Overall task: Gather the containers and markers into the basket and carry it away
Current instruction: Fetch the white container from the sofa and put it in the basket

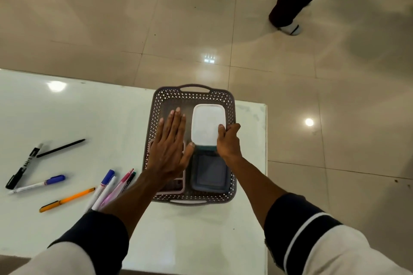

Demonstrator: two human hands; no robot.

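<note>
A grey perforated basket (194, 94) stands at the table's right end. Inside it, a white-lidded container (206, 124) lies at the far right, a blue-grey container (210, 174) at the near right, and a pink container (176, 187) at the near left, mostly hidden by my arm. My right hand (228, 140) grips the white-lidded container's right edge. Over the basket's left half, my left hand (169, 147) is flat with fingers spread, its thumb touching the white container's near corner. Several markers and pens lie left of the basket: black (24, 166), blue-capped (38, 183), orange (67, 200) and a bunch (109, 187).
The white glossy table (78, 107) ends just right of the basket, with beige tiled floor (335, 140) beyond. Another person's dark-trousered leg and white shoe (290, 28) stand on the floor at the far right.
</note>
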